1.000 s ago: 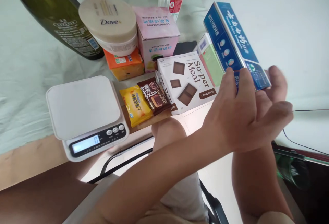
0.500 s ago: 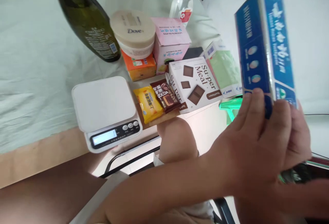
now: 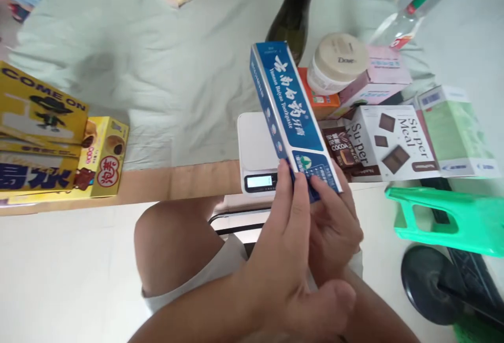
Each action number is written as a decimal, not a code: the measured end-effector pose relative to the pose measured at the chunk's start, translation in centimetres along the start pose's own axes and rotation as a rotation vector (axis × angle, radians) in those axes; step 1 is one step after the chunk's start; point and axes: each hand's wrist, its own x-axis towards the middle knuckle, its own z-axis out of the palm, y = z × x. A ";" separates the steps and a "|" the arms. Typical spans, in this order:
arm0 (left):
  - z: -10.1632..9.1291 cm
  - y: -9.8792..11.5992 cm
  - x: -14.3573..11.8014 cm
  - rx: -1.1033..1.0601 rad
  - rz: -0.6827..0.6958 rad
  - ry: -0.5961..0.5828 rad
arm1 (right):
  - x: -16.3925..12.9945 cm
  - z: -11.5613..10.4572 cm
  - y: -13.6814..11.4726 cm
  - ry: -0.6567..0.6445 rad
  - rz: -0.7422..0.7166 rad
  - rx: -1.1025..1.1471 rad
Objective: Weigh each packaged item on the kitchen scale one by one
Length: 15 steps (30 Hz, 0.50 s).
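Note:
Both hands hold a long blue toothpaste box (image 3: pixel 286 113) by its lower end, tilted with its top leaning up and left. My left hand (image 3: pixel 285 264) is nearest the camera with fingers on the box's front face. My right hand (image 3: pixel 336 225) grips the same end from behind and to the right. The box hangs in front of a white kitchen scale (image 3: pixel 254 143), hiding part of its platform; the lit display (image 3: pixel 260 181) shows beside my left fingers.
Behind the scale stand a dark wine bottle (image 3: pixel 293 12), a Dove jar (image 3: pixel 340 62), a pink box (image 3: pixel 380 75), a Su-per Meal box (image 3: pixel 396 141) and a green box (image 3: pixel 457 130). Yellow snack boxes (image 3: pixel 43 133) lie at the left. A green plastic stool (image 3: pixel 444 219) is at the right.
The toothpaste box has moved from the far right to the left, over the scale, and tilted leftward. The view has swung left, bringing the yellow boxes into sight.

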 end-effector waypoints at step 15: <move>-1.6 -4.0 -1.6 -0.053 -0.064 0.178 | -0.7 4.3 0.8 -0.122 -0.142 -0.119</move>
